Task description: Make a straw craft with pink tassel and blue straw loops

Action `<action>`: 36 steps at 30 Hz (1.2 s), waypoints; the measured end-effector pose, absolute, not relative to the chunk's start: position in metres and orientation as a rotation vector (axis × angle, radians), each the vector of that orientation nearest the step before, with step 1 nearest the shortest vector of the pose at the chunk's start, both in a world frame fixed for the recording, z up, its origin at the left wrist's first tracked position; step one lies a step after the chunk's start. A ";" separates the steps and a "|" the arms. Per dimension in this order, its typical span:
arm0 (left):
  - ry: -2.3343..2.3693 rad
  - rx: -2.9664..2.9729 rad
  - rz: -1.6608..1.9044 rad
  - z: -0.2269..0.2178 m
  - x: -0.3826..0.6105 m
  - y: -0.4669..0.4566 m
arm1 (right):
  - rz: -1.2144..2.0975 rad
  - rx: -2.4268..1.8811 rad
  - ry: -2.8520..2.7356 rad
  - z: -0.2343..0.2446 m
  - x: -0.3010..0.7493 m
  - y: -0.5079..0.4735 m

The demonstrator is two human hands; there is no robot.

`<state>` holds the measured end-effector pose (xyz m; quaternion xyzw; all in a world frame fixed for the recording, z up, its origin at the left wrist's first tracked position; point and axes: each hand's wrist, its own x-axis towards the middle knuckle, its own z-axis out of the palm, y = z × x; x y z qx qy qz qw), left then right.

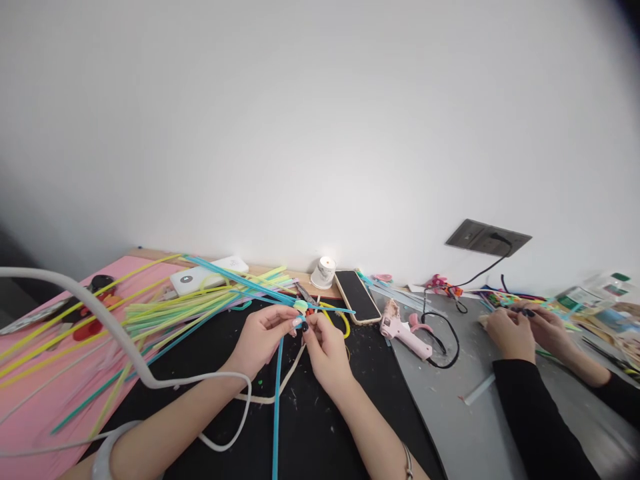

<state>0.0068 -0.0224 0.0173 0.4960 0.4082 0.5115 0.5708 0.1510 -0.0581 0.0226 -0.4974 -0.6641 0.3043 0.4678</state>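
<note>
Over the black mat (pixel 200 387) my left hand (pixel 267 333) and my right hand (pixel 326 353) meet, fingertips pinched close together. Between them is a blue pipe cleaner (pixel 277 413), one long end hanging down toward me. Other blue strands (pixel 250 279) stretch from the fingers to the upper left, and a short one points right. A small pale yellow-green twisted piece (pixel 301 306) sits at the fingertips on top of the blue. Just behind my right hand lie a yellow loop (pixel 345 320) and pliers or scissors, partly hidden.
Loose pipe cleaners (pixel 175 313) and a white power bank (pixel 207 273) lie left. Behind are a paper cup (pixel 324 272) and a phone (pixel 357 297). A pink glue gun (pixel 403 331) with black cord lies right. Another person's hands (pixel 515 333) work farther right. A white cable (pixel 110 320) crosses the left side.
</note>
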 end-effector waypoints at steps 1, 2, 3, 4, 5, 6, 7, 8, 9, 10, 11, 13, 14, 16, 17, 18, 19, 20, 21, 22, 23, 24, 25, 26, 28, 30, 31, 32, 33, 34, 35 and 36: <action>0.961 1.163 1.198 0.019 0.007 -0.023 | 0.764 -1.221 -1.618 0.022 0.151 -0.058; 0.965 1.160 1.193 0.020 0.007 -0.024 | 0.784 -1.222 -1.604 0.021 0.150 -0.057; 0.972 1.156 1.189 0.022 0.007 -0.024 | 0.803 -1.224 -1.588 0.021 0.150 -0.057; 0.978 1.152 1.187 0.023 0.008 -0.025 | 0.820 -1.225 -1.572 0.020 0.149 -0.057; 0.983 1.148 1.186 0.024 0.008 -0.026 | 0.837 -1.225 -1.556 0.020 0.149 -0.057; 0.989 1.146 1.186 0.025 0.008 -0.026 | 0.850 -1.225 -1.539 0.020 0.148 -0.057; 0.994 1.147 1.186 0.026 0.008 -0.027 | 0.862 -1.222 -1.524 0.020 0.148 -0.058; 0.997 1.152 1.186 0.026 0.008 -0.027 | 0.874 -1.218 -1.511 0.021 0.148 -0.058; 0.996 1.161 1.185 0.026 0.008 -0.027 | 0.883 -1.215 -1.496 0.021 0.148 -0.058; 0.995 1.172 1.183 0.026 0.007 -0.027 | 0.892 -1.212 -1.484 0.022 0.147 -0.058; 0.993 1.184 1.180 0.026 0.007 -0.027 | 0.899 -1.211 -1.475 0.022 0.147 -0.058; 0.992 1.205 1.174 0.025 0.007 -0.028 | 0.908 -1.212 -1.460 0.023 0.147 -0.058; 0.994 1.212 1.172 0.025 0.007 -0.028 | 0.911 -1.214 -1.455 0.023 0.147 -0.058; 1.000 1.218 1.171 0.025 0.007 -0.028 | 0.913 -1.218 -1.453 0.023 0.147 -0.058; 1.002 1.220 1.170 0.025 0.007 -0.028 | 0.911 -1.222 -1.454 0.023 0.147 -0.058; 1.003 1.222 1.168 0.025 0.007 -0.028 | 0.910 -1.225 -1.457 0.023 0.147 -0.058; 1.002 1.225 1.165 0.025 0.007 -0.027 | 0.906 -1.231 -1.459 0.023 0.147 -0.058; 1.000 1.228 1.163 0.026 0.007 -0.027 | 0.900 -1.236 -1.463 0.023 0.147 -0.058; 1.000 1.229 1.165 0.026 0.007 -0.027 | 0.893 -1.241 -1.469 0.022 0.147 -0.058; 0.998 1.230 1.168 0.026 0.007 -0.027 | 0.888 -1.244 -1.475 0.022 0.148 -0.058; 0.995 1.228 1.174 0.026 0.007 -0.027 | 0.888 -1.243 -1.480 0.022 0.148 -0.058; 0.991 1.227 1.183 0.025 0.007 -0.026 | 0.896 -1.238 -1.482 0.021 0.149 -0.058; 0.986 1.225 1.195 0.025 0.007 -0.026 | 0.911 -1.230 -1.482 0.021 0.149 -0.058; 0.983 1.222 1.206 0.023 0.007 -0.025 | 0.929 -1.219 -1.478 0.020 0.150 -0.058; 0.987 1.210 1.224 0.020 0.007 -0.024 | 0.957 -1.199 -1.470 0.019 0.150 -0.058; 1.002 1.197 1.216 0.017 0.006 -0.023 | 0.960 -1.195 -1.460 0.018 0.151 -0.058; 1.011 1.191 1.207 0.015 0.006 -0.023 | 0.955 -1.200 -1.452 0.017 0.151 -0.058; 1.018 1.185 1.198 0.013 0.006 -0.022 | 0.948 -1.209 -1.442 0.017 0.151 -0.058; 1.022 1.179 1.193 0.012 0.006 -0.022 | 0.939 -1.218 -1.431 0.016 0.151 -0.057; 1.026 1.172 1.193 0.011 0.005 -0.022 | 0.931 -1.226 -1.423 0.016 0.151 -0.057; 1.027 1.167 1.198 0.010 0.005 -0.022 | 0.925 -1.230 -1.419 0.015 0.152 -0.057; 1.026 1.162 1.204 0.010 0.005 -0.022 | 0.922 -1.230 -1.419 0.015 0.152 -0.057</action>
